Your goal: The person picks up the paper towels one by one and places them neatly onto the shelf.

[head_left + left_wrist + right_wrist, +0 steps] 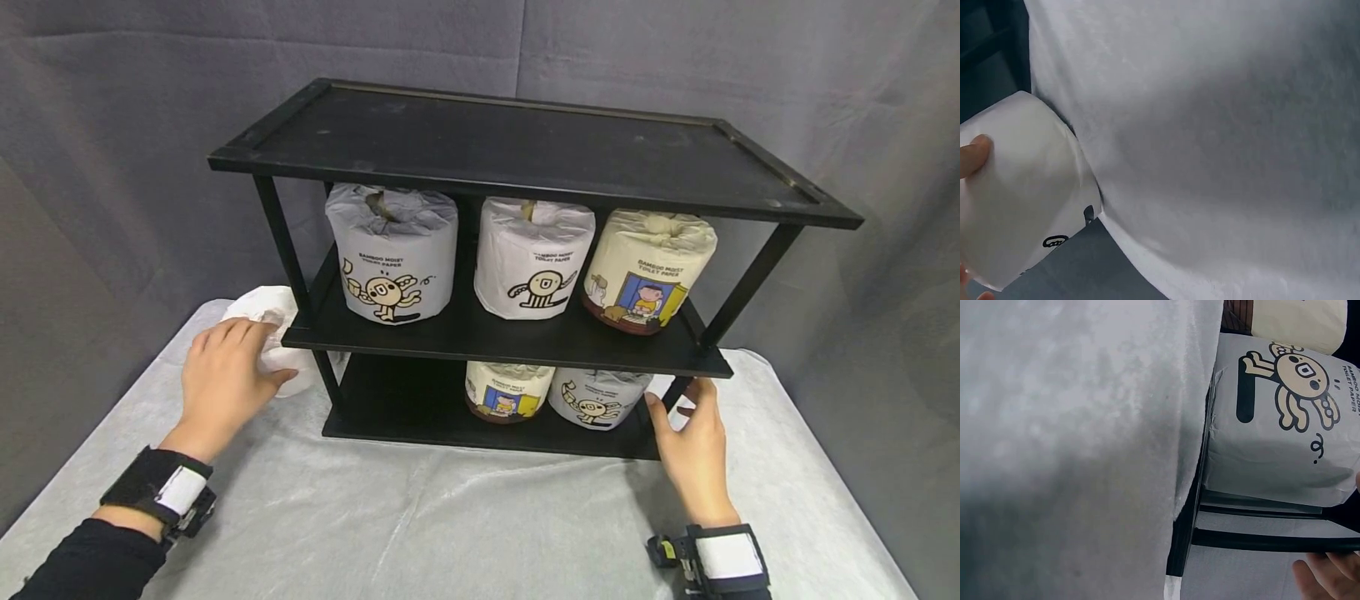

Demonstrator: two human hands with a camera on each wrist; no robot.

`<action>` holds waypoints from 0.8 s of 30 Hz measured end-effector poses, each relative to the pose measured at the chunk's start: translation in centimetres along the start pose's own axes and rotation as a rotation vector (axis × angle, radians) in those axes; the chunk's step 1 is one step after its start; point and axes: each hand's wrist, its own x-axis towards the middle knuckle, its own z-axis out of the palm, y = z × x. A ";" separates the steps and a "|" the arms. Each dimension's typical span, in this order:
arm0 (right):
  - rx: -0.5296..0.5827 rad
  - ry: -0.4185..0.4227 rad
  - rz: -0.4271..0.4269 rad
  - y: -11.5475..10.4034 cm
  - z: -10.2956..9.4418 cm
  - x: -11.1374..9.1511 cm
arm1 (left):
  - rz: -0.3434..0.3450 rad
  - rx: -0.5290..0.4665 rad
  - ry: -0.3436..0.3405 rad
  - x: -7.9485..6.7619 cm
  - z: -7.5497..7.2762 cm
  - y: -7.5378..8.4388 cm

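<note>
At the left end of the black shelf rack [517,350], my left hand [225,379] grips a white-wrapped toilet paper roll [288,358]. My thumb presses the side of that roll [1029,187] in the left wrist view, with other fingertips at its far edge. On the right, my right hand [697,442] holds the rack's lower right post [675,393], thumb on one side and fingers on the other. Just inside that post stands a white toilet paper roll [1291,419] with a cartoon figure, beside a cream roll [508,392] on the bottom shelf.
Two white rolls, one at left [397,258] and one at centre [532,262], stand on the middle shelf. A tilted cream roll [648,271] is at its right. A rimmed black top board [517,142] covers them. White cloth [420,517] lies under the rack; grey curtain [600,58] hangs behind.
</note>
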 end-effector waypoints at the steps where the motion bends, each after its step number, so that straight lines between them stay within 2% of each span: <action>1: -0.001 0.001 -0.001 0.0 0.0 0.0 | -0.001 -0.002 0.016 -0.1 -0.2 -0.1; 6: 0.007 0.002 -0.007 0.1 0.0 0.0 | -0.019 -0.014 0.057 -0.5 -1.3 -0.4; 24: 0.001 -0.007 0.020 0.0 0.0 0.1 | -0.008 -0.026 0.051 -3.6 -4.4 1.0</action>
